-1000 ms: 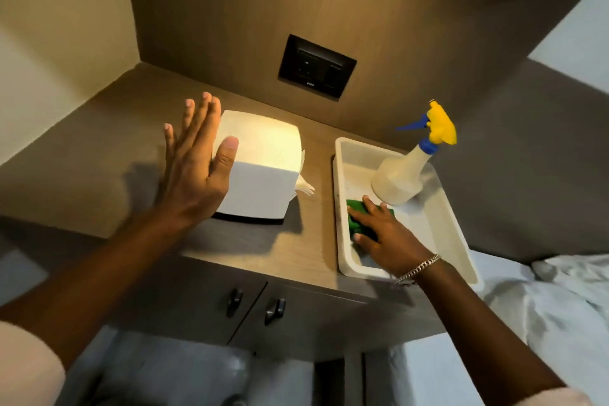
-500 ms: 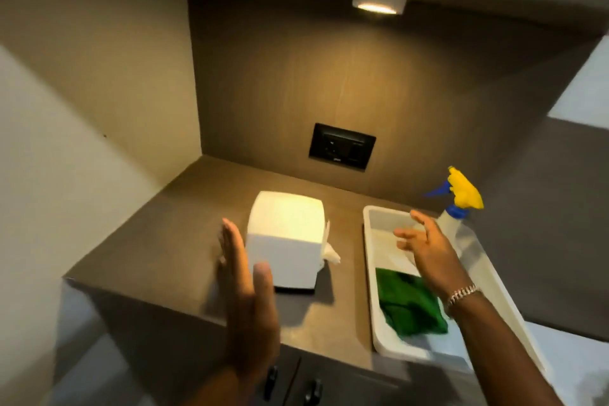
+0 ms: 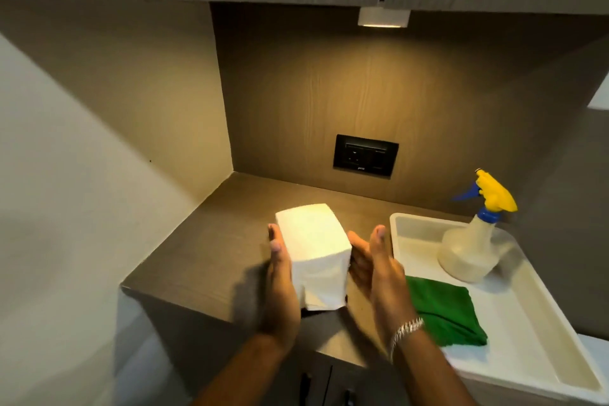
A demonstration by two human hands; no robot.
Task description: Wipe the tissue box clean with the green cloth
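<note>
Moved inward, left hand (image 3: 280, 290) and right hand (image 3: 384, 277) flank tissue box (image 3: 316, 250), straight fingers (image 3: 276, 242) flat against its sides.

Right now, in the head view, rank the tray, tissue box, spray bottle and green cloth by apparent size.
1. White tray: clearly the largest.
2. Tissue box.
3. Spray bottle and green cloth: too close to rank, as the right hand hides the cloth's left edge.

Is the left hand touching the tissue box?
Touching. Head view: the left hand lies flat against the tissue box on its left side, no gap visible.
</note>
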